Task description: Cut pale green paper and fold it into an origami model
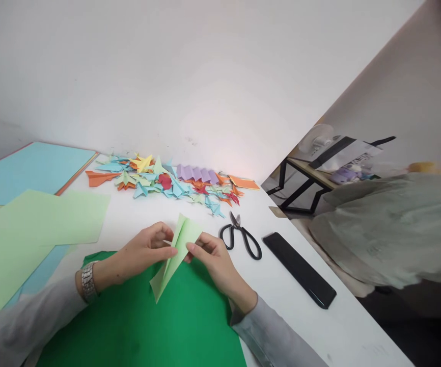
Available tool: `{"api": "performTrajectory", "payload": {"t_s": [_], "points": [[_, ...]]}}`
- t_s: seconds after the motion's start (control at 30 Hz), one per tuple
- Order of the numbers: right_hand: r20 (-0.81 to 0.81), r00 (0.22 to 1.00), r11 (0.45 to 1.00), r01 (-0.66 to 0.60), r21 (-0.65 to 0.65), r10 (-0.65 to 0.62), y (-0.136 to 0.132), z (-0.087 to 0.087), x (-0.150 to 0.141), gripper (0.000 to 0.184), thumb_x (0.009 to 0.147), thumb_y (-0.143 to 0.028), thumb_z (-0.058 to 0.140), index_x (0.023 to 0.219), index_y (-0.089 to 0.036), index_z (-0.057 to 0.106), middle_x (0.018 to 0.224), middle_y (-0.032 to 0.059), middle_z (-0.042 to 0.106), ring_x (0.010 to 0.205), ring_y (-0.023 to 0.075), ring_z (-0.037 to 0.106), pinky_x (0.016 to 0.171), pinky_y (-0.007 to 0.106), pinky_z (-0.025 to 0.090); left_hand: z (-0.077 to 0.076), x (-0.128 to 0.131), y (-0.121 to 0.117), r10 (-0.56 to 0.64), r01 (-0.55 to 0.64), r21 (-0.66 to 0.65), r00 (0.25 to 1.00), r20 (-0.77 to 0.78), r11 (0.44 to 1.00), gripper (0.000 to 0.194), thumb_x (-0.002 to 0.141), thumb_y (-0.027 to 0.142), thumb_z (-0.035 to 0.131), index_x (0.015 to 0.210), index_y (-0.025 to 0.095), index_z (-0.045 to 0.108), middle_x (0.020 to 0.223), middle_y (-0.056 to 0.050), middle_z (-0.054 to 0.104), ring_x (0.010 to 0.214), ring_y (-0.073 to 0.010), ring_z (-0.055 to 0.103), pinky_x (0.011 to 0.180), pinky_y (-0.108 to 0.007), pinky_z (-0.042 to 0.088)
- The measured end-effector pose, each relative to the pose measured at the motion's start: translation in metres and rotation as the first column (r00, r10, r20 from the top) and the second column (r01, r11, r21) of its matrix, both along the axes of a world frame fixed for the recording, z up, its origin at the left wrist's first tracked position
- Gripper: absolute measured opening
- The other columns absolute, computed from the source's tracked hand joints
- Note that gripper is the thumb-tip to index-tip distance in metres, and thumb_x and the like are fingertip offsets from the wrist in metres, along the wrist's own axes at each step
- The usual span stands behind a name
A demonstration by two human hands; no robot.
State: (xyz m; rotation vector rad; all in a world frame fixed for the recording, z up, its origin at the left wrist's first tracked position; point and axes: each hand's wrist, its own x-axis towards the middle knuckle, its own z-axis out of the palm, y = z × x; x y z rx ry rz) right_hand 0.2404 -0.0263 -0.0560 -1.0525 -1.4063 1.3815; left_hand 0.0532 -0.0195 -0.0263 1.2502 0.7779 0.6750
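Between my two hands is a folded piece of light green paper (182,239), creased lengthwise and held tilted above a dark green sheet (155,326). My left hand (147,250) pinches its left side between thumb and fingers. On the right side, my right hand (209,252) grips it with the thumb on top and fingers behind. The fingers behind the paper are partly hidden. Black-handled scissors (239,234) lie to the right of my right hand, blades partly apart.
Folded paper shapes (159,178) in several colours are heaped along the wall. Light green sheets (67,214) and a stack topped with light blue paper (40,165) lie at left. A long black object (300,270) rests near the table's right edge. Beyond it, a person's sleeve (381,229) shows.
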Motion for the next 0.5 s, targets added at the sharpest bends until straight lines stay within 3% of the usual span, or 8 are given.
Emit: {"api": "performTrajectory", "payload": {"t_s": [0.13,0.23,0.33,0.43,0.5], "points": [[-0.013,0.990,0.990,0.140,-0.013,-0.140,0.006,-0.006,0.002,0.020,0.074,-0.034,0.064,0.066,-0.018,0.055,0.053,-0.0057,0.050,0.050,0.0100,0.048,0.053,0.023,0.038,0.002,-0.003,0.002,0.090,-0.090,-0.064,0.996,-0.011,0.994,0.033,0.075,0.021,0.056,0.107,0.019,0.051,0.096,-0.005,0.068,0.085,-0.0218,0.064,0.073,-0.034,0.047],[0.047,0.978,0.979,0.202,0.012,-0.202,0.010,-0.011,0.004,0.014,0.075,-0.031,0.061,0.078,-0.018,0.058,0.055,-0.0073,0.043,0.048,0.0087,0.041,0.048,0.021,0.034,0.000,-0.005,0.004,0.092,-0.098,-0.080,0.993,-0.080,0.992,0.041,0.073,0.023,0.056,0.114,0.018,0.051,0.100,-0.007,0.067,0.086,-0.0233,0.063,0.069,-0.033,0.048],[0.174,0.956,0.970,0.221,0.106,-0.237,0.011,-0.015,0.003,0.021,0.077,-0.030,0.057,0.093,-0.017,0.059,0.061,-0.0057,0.046,0.052,0.0096,0.041,0.049,0.022,0.035,-0.008,-0.005,0.008,0.066,-0.073,-0.045,0.988,-0.142,0.996,0.037,0.077,0.026,0.052,0.113,0.017,0.051,0.095,-0.005,0.066,0.082,-0.0212,0.063,0.065,-0.031,0.049],[0.307,0.911,0.952,0.210,0.224,-0.274,0.010,-0.019,0.001,0.026,0.079,-0.029,0.053,0.100,-0.015,0.059,0.069,-0.0020,0.052,0.057,0.0115,0.047,0.054,0.024,0.040,-0.018,-0.007,0.013,0.135,-0.094,0.142,0.940,-0.314,0.985,0.035,0.081,0.029,0.046,0.113,0.015,0.051,0.073,0.000,0.062,0.060,-0.0178,0.060,0.054,-0.030,0.046],[0.384,0.881,0.941,0.167,0.294,-0.277,0.011,-0.021,-0.001,0.026,0.080,-0.028,0.051,0.101,-0.015,0.059,0.073,-0.0001,0.056,0.059,0.0124,0.051,0.056,0.025,0.042,-0.025,-0.010,0.017,0.302,-0.130,0.370,0.837,-0.456,0.920,0.038,0.082,0.027,0.045,0.118,0.014,0.048,0.066,0.001,0.058,0.057,-0.0175,0.057,0.055,-0.031,0.046]]}}
